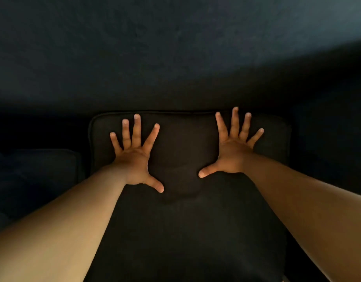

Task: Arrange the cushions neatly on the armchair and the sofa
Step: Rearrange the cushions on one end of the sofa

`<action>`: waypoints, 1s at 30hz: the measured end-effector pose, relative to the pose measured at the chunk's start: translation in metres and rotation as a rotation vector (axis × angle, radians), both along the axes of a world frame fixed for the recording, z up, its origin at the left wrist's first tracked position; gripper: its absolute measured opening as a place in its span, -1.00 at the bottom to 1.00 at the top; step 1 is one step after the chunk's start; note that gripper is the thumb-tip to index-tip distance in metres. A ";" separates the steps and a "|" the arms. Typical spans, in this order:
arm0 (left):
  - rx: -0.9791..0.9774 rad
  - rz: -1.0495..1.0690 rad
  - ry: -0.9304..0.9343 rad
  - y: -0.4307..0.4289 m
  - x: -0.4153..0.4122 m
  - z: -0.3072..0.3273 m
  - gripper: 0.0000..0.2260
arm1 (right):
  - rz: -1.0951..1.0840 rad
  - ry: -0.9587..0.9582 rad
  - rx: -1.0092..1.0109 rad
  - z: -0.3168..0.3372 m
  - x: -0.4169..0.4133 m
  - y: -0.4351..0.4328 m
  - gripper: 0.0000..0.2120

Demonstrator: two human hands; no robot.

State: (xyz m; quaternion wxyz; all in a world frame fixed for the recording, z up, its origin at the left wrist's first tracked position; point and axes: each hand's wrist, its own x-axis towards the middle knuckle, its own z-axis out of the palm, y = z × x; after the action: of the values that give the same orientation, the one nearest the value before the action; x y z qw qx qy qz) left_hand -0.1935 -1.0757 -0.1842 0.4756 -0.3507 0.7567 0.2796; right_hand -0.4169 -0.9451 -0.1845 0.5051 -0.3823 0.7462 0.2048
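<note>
Left hand (134, 159) and right hand (232, 153) are laid flat, fingers fully splayed, nothing gripped — palms pressed on the dark cushion (185, 143). Both forearms are extended forward. Cushion is seen centred against dark upholstery (175, 58) — rectangular, rounded corners, piped edge, matte woven fabric.

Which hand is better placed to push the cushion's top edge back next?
Probably the right hand: its spread fingers reach the top seam of the dark cushion, while the left hand lies flat slightly lower.
</note>
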 end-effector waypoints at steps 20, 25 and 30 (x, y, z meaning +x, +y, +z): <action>-0.040 0.008 0.105 0.005 0.013 -0.017 0.52 | 0.014 0.074 -0.041 -0.017 0.006 0.001 0.67; -0.181 -0.009 0.226 0.016 0.025 -0.016 0.50 | 0.041 0.174 -0.132 -0.009 0.014 0.013 0.65; -0.329 0.064 0.445 0.033 0.058 -0.010 0.32 | -0.038 0.270 -0.184 0.006 0.032 0.026 0.55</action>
State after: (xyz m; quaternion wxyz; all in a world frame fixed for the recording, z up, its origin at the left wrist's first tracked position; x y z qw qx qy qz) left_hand -0.1360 -1.0427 -0.1945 0.2254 -0.3767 0.8664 0.2381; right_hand -0.3847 -0.9190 -0.1782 0.3671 -0.3817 0.8299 0.1756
